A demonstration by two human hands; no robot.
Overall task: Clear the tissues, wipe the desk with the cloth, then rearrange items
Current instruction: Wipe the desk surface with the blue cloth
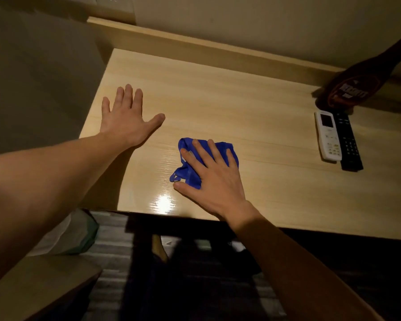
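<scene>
Two bare hands working over desk (218,107): right hand (214,179) pressing flat, fingers spread, pinning crumpled blue cloth (188,169) at near centre. Left hand (125,119) lying open, palm down, holding nothing, bracing at left. Unwiped surface stretching far and right of cloth, toward white remote (328,136), black remote (348,141) and brown bottle (350,89). No tissues showing on desk.

Table (218,107) surface: bare across centre and back, open between the left hand (125,122) and the right hand (214,179). Right hand lies flat on blue cloth (188,158) near front edge. Obstacles at far right only: white remote (328,135) touching black remote (348,142), brown bottle (354,86) just behind them. Raised ledge (195,47) bounds the back.
</scene>
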